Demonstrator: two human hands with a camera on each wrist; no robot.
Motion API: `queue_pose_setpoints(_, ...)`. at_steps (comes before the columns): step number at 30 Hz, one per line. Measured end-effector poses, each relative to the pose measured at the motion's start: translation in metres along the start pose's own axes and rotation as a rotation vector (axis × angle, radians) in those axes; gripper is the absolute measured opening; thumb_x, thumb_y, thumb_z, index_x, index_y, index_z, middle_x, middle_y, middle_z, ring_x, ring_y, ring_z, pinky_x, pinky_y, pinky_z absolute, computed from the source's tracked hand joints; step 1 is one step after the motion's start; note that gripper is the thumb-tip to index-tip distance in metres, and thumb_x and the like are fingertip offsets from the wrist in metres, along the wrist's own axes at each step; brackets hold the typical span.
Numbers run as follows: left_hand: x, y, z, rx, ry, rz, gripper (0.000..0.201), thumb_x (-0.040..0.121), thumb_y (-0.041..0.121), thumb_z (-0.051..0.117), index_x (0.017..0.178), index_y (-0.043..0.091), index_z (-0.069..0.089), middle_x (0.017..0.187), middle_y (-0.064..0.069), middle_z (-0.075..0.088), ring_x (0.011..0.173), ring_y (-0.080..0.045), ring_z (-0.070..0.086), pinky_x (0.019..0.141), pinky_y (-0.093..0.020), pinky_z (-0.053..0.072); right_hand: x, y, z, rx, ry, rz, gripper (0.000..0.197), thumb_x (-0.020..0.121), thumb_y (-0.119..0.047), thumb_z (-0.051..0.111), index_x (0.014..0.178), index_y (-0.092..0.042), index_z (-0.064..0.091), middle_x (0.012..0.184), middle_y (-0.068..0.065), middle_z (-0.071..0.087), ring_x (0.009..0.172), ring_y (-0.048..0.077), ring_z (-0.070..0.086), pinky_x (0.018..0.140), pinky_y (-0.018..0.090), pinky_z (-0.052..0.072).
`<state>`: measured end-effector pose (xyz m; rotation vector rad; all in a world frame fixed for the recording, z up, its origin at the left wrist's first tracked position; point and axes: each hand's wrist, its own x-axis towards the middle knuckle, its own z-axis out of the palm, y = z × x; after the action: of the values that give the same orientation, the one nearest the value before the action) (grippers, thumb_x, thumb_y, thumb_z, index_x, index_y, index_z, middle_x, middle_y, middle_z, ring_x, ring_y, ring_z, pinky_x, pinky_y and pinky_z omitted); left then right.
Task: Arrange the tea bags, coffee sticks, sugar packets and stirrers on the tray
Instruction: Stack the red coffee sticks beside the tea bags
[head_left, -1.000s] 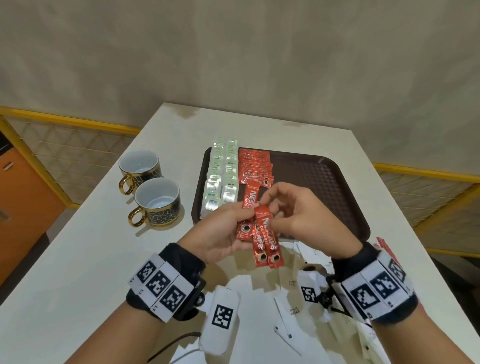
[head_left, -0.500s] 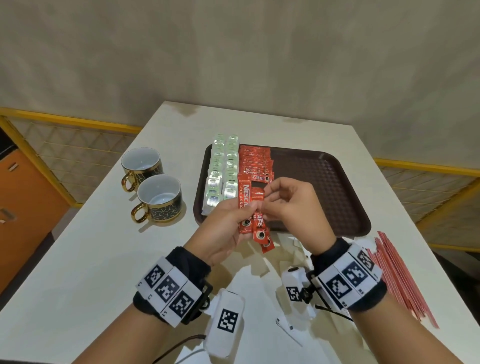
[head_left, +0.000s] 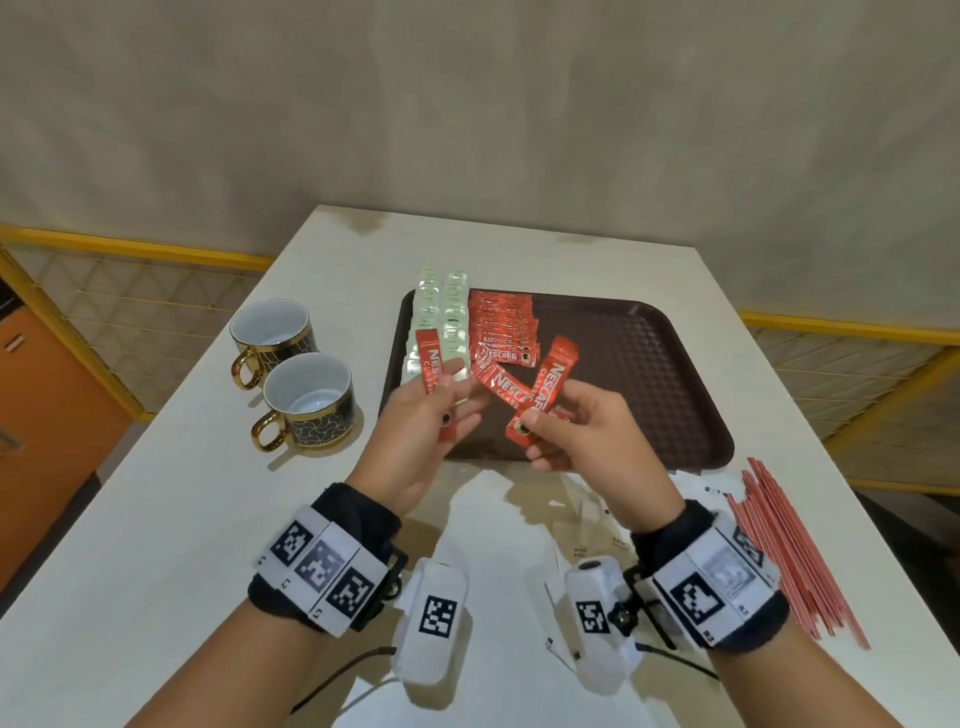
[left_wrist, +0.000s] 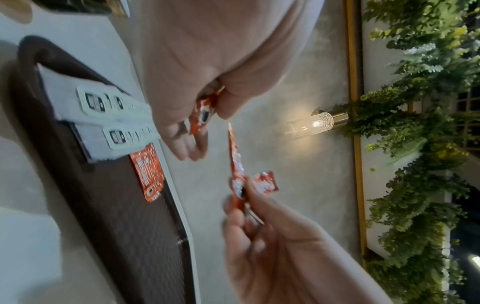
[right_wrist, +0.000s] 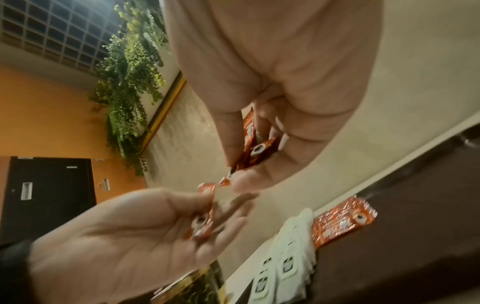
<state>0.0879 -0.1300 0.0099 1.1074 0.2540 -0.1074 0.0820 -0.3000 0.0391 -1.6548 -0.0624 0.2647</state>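
- The left hand (head_left: 423, 415) is pinching one red coffee stick (head_left: 435, 370) between thumb and fingers, holding it upright above the near left part of the brown tray (head_left: 649, 364).
- The right hand (head_left: 582, 436) is gripping two coffee sticks (head_left: 540, 395) by their lower ends, fanned in a V.
- On the tray, tea bags (head_left: 441, 312) are lying in two rows, with laid coffee sticks (head_left: 501, 332) just beside them.
- Stirrers (head_left: 779, 540) and white sugar packets (head_left: 587, 519) are waiting on the table (head_left: 156, 519), off the tray.
- Judgement: the sticks appear light, thin, pliable and glossy, so likely slippery; pinching flat near one end should be controlling them best.
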Motion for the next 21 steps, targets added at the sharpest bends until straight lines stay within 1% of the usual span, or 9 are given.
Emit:
queue_pose_setpoints(2,0.003,0.002,-0.006,0.005,0.023,0.006,0.027,0.105,0.018,0.039,0.123,0.013,0.059,0.100,-0.003,0.068,0.079,-0.010,0.061,0.070,-0.020,0.050,0.001,-0.005,-0.007,0.017,0.011,-0.011,0.017,0.092,-0.004,0.062,0.108,-0.007,0.066,0.089,0.017,0.073,0.064,0.018,0.061,0.059,0.024,0.056)
queue_pose_setpoints(5,-0.002,0.002,0.002,-0.022,-0.021,-0.017,0.030,0.105,0.028,0.039,0.117,0.013,0.062,0.087,-0.001,0.057,0.062,-0.006,0.047,0.054,-0.018,0.039,0.000,-0.008,0.003,0.072,-0.037,-0.023,0.017,0.091,-0.006,0.063,0.108,-0.009,0.067,0.096,0.018,0.073,0.069,0.017,0.062,0.062,0.024,0.056)
queue_pose_setpoints(7,-0.009,0.001,0.015,-0.055,-0.116,-0.003,0.045,0.103,0.042,0.034,0.119,0.012,0.063,0.091,-0.004,0.065,0.066,-0.009,0.059,0.058,-0.018,0.046,0.001,-0.005,0.017,0.119,-0.071,-0.017,0.016,0.090,-0.005,0.064,0.106,-0.008,0.066,0.094,0.017,0.073,0.072,0.017,0.064,0.061,0.023,0.055)
queue_pose_setpoints(8,-0.012,0.000,0.020,-0.080,-0.162,0.005,0.051,0.099,0.050,0.031,0.118,0.015,0.064,0.098,-0.006,0.070,0.077,-0.013,0.067,0.065,-0.021,0.052,0.002,-0.002,0.023,0.136,-0.078,-0.019,0.015,0.090,-0.005,0.064,0.105,-0.007,0.066,0.091,0.016,0.072,0.073,0.018,0.064,0.060,0.023,0.054)
queue_pose_setpoints(11,-0.018,0.000,0.026,-0.119,-0.238,0.029,0.062,0.082,0.065,0.032,0.113,0.024,0.066,0.108,-0.007,0.071,0.096,-0.016,0.068,0.076,-0.027,0.056,0.003,0.001,0.033,0.118,-0.068,-0.041,0.014,0.090,-0.002,0.063,0.104,-0.004,0.064,0.086,0.015,0.068,0.071,0.021,0.061,0.058,0.025,0.052)
queue_pose_setpoints(13,-0.020,0.000,0.025,-0.061,-0.241,0.056,0.060,0.084,0.062,0.038,0.112,0.017,0.066,0.102,-0.010,0.069,0.092,-0.018,0.066,0.074,-0.028,0.054,0.003,0.001,0.034,0.099,-0.083,-0.042,0.014,0.090,0.000,0.062,0.104,-0.002,0.064,0.088,0.020,0.066,0.073,0.024,0.059,0.057,0.025,0.052)
queue_pose_setpoints(16,-0.020,-0.004,0.023,0.039,-0.191,0.087,0.037,0.098,0.037,0.047,0.108,0.004,0.062,0.087,-0.011,0.066,0.076,-0.019,0.064,0.057,-0.022,0.050,0.002,0.004,0.036,0.051,-0.080,-0.052,0.015,0.088,0.004,0.060,0.103,0.005,0.063,0.091,0.033,0.062,0.073,0.027,0.058,0.059,0.028,0.052)
queue_pose_setpoints(18,-0.019,-0.007,0.021,0.092,-0.148,0.092,0.038,0.102,0.033,0.044,0.110,0.003,0.064,0.095,-0.014,0.070,0.085,-0.022,0.068,0.062,-0.023,0.052,0.003,0.006,0.037,0.016,-0.057,-0.079,0.014,0.086,0.003,0.062,0.099,0.006,0.064,0.096,0.032,0.062,0.073,0.029,0.060,0.063,0.034,0.054)
queue_pose_setpoints(21,-0.019,-0.009,0.020,0.138,-0.121,0.093,0.042,0.104,0.037,0.037,0.122,0.012,0.064,0.116,-0.011,0.070,0.107,-0.021,0.068,0.078,-0.026,0.055,0.003,0.011,0.037,-0.019,0.006,-0.091,0.019,0.083,-0.005,0.070,0.102,-0.005,0.065,0.089,0.012,0.067,0.072,0.018,0.064,0.075,0.039,0.057)
